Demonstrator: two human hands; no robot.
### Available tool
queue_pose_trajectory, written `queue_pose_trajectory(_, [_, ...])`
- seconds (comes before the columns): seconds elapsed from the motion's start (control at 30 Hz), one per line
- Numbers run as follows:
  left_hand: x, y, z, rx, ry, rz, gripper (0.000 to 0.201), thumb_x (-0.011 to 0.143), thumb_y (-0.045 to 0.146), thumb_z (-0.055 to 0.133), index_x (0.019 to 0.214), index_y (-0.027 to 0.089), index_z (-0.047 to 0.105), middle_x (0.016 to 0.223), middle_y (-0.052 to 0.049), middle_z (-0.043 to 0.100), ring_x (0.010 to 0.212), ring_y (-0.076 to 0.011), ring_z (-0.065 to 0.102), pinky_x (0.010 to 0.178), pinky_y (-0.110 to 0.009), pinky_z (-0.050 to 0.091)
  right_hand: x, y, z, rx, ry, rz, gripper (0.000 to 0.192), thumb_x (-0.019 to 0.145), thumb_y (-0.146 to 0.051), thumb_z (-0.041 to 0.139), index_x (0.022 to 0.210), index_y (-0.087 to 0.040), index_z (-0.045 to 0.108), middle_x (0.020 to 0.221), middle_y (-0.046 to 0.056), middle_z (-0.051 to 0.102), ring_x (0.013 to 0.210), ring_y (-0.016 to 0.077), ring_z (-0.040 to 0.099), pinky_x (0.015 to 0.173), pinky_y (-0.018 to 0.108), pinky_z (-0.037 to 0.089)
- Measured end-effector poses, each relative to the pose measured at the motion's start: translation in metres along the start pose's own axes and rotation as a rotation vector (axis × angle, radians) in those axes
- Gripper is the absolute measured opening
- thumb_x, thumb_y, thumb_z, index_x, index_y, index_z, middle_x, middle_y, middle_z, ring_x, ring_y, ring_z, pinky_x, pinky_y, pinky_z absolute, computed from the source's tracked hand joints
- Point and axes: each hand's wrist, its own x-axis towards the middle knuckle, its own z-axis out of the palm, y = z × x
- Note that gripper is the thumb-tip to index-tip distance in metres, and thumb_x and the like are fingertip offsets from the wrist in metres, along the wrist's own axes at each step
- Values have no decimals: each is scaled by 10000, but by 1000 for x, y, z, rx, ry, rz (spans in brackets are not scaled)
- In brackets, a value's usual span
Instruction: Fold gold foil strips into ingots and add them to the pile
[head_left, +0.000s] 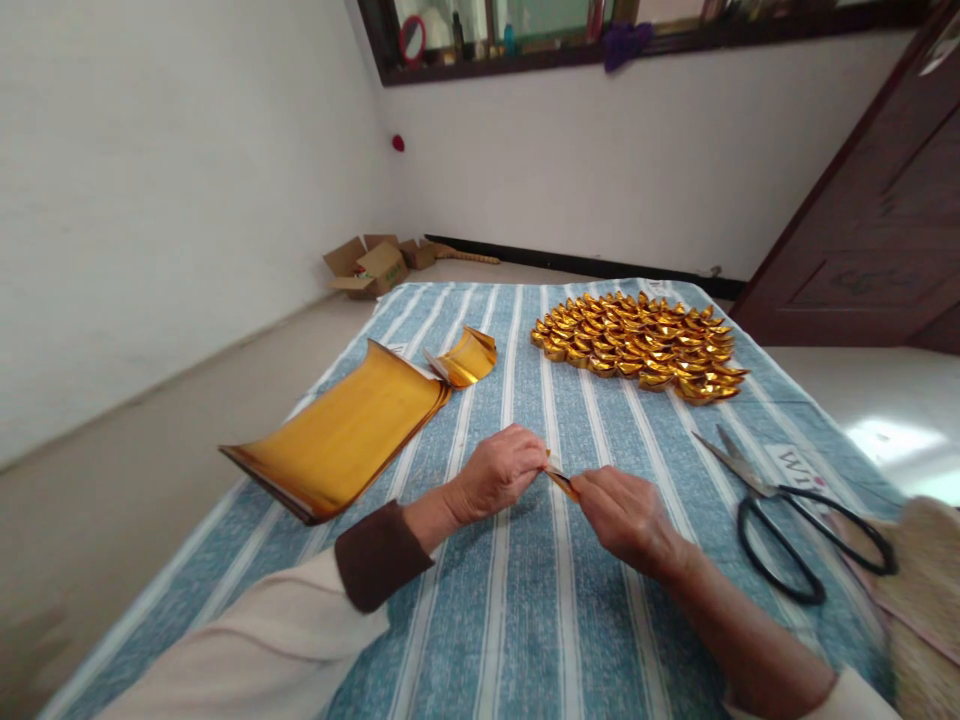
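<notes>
Both hands meet over the middle of the striped cloth, pinching a small folded piece of gold paper [562, 482] between them. My left hand [504, 468] is closed on its left end. The right end is gripped by my right hand [626, 515], fingers curled and pressed together. Most of the piece is hidden by the fingers. To the left lies a stack of large gold paper sheets [345, 430] with curling edges. Smaller gold paper pieces [469, 357] lie curled against its far corner. Beyond my right hand, many folded gold paper ingots [630, 340] sit in close rows.
Black-handled scissors [780, 530] lie at the right with blades slightly apart. A blue and white striped cloth [457, 620] covers the table. A beige fuzzy item [926, 590] is at the right edge. Cardboard boxes [367, 265] stand on the floor by the wall; a dark red door [870, 220] is at right.
</notes>
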Motion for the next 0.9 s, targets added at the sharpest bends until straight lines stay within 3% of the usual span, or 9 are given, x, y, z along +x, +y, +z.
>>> queue_pose_trajectory(0.17, [-30,4,10,147,-37,81,360,1020,195,351,829,159,653,868,-71,674,823,-168,588,792,-307,505,-3,-10,5,-29,-171,-183,284,1005,-127,378,827,-178,594,675,12,538,600,149,454,529,324,319])
queue_pose_trajectory(0.3, [-42,8,13,119,-32,95,295,1006,169,398,884,152,666,917,-79,692,878,-177,621,812,-313,512,-5,-19,11,-16,-270,-245,318,1006,-125,371,772,-182,578,711,26,548,643,161,458,555,334,329])
queue_pose_trajectory(0.53, [-47,16,11,-27,-68,-56,179,917,118,510,874,152,681,1060,-81,696,991,-206,628,885,-362,486,-7,-17,12,33,-311,-232,346,1021,-139,337,788,-177,589,757,38,556,693,173,463,620,332,350])
queue_pose_trajectory(0.73, [-46,20,24,-109,39,-204,78,856,146,659,779,152,672,975,-54,704,935,-203,636,857,-370,463,-6,-15,9,62,-327,-233,321,1023,-159,358,820,-171,607,760,37,561,702,172,483,626,323,371])
queue_pose_trajectory(0.9, [-47,20,30,-123,82,-235,90,836,178,703,759,163,659,955,-42,707,925,-208,641,838,-366,457,-8,-13,13,102,-286,-168,294,1015,-170,383,910,-183,657,806,48,610,728,167,535,648,303,412])
